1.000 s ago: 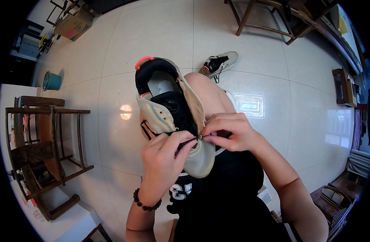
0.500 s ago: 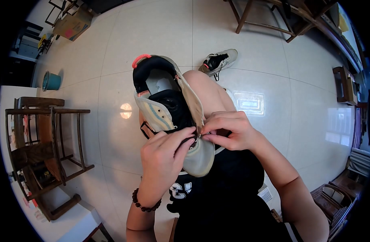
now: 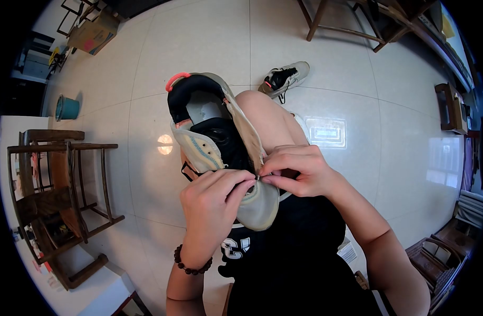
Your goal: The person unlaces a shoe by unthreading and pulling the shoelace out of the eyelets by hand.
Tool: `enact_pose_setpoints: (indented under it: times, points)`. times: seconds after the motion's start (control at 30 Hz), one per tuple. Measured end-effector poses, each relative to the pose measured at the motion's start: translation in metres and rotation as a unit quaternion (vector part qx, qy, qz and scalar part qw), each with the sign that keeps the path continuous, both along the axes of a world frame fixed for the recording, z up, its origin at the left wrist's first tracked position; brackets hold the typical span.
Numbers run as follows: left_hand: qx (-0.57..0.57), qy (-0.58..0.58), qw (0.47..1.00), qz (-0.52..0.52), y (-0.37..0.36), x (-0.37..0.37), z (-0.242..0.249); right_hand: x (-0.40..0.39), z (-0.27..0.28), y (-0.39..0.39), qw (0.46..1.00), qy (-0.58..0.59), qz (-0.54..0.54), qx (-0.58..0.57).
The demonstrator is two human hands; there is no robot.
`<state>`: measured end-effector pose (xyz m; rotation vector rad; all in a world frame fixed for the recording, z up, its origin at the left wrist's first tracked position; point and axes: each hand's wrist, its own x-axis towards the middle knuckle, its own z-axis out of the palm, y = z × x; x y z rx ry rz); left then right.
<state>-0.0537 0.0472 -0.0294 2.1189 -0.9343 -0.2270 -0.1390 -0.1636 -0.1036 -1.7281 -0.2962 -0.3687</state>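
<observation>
A pale grey and cream sneaker (image 3: 257, 210) with a black lining and a coral heel loop lies over my raised leg, toe towards me. Its tongue is loose and several eyelets on the left flap have no lace in them. A black shoelace (image 3: 186, 171) loops out at the sneaker's left side and runs under my left hand (image 3: 215, 197). That hand is closed in a pinch at the lowest eyelets, apparently on the lace; its fingertips cover most of it. My right hand (image 3: 294, 169) pinches the lower end of the right flap, fingertips almost touching the left ones.
Another sneaker (image 3: 286, 79) with black laces rests on the tiled floor beyond my knee. A wooden chair (image 3: 73, 181) stands at left, near a teal bucket (image 3: 67, 107) and a cardboard box (image 3: 94, 34). Wooden furniture (image 3: 346, 31) stands at the upper right.
The sneaker's heel end has shifted slightly left. Both hands stay pinched at the lower eyelets, with the left one moved a little left.
</observation>
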Motion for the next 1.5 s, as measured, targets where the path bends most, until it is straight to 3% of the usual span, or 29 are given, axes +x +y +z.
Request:
enact_pose_setpoints:
  times: [0.7,0.87,1.0,1.07,1.5]
  points:
    - [0.038,-0.007,0.999,0.024,0.000,-0.005,0.001,0.000,0.002,0.006,1.000,-0.008,-0.016,-0.013]
    - [0.044,-0.009,0.999,0.021,-0.001,-0.005,0.002,-0.001,0.004,0.013,0.997,-0.044,-0.062,-0.019]
    - [0.024,0.009,0.999,0.022,0.002,-0.006,-0.003,-0.011,0.004,0.019,0.995,-0.003,-0.095,-0.032]
    - [0.022,0.018,0.999,0.026,0.003,-0.007,-0.003,-0.008,-0.002,0.023,0.984,-0.105,-0.125,-0.066]
    - [0.010,0.028,0.999,0.030,0.004,-0.008,-0.004,-0.008,0.004,0.033,0.972,-0.131,-0.170,-0.095]
